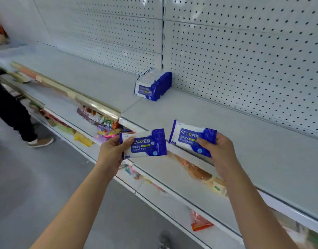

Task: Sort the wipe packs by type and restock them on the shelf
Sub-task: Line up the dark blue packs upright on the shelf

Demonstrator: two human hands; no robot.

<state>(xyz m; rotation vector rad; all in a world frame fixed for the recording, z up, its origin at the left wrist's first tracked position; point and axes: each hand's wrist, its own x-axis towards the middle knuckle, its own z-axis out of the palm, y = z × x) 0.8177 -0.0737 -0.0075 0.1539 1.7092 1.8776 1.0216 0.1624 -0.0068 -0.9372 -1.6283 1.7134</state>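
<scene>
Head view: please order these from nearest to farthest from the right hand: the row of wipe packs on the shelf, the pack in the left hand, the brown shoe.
1. Pack in the left hand, just beside.
2. Row of wipe packs, at the shelf's back.
3. Brown shoe, far left on the floor.

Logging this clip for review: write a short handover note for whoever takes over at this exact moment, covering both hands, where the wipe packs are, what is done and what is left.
Left hand: holds one alcohol wipe pack, label up.
Right hand: holds a second matching pack.
Both packs are in the air at the front edge of the top shelf, not yet set down.
Done: a row of same-type packs stands at the pegboard back.
Left: add these two packs to that row. No other type is visible on this shelf.
</scene>
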